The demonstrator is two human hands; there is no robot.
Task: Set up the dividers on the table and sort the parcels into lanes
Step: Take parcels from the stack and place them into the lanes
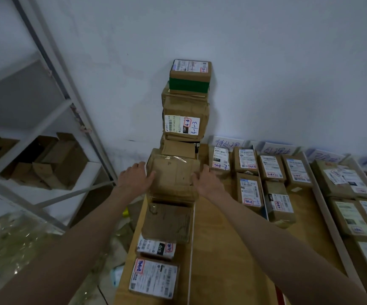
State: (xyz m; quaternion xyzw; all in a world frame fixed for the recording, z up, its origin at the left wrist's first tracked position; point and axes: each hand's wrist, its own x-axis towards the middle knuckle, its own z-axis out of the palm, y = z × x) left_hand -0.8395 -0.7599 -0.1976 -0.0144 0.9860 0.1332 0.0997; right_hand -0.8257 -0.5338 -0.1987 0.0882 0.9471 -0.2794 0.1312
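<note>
A tall stack of cardboard parcels (186,119) stands at the table's far left against the wall. Its lowest visible box, a taped brown parcel (172,175), sits between my hands. My left hand (135,176) grips its left side and my right hand (206,180) grips its right side, fingers curled round the edges. Nearer me in the same left lane lie a dark flat parcel (168,222) and two labelled parcels (155,277). A thin white divider (191,249) runs along that lane's right edge.
The wooden table (226,249) holds several labelled parcels (249,191) in lanes to the right, split by a long divider strip (327,219). Handwritten paper signs (226,143) lean on the wall. A metal shelf (52,137) with cartons stands left.
</note>
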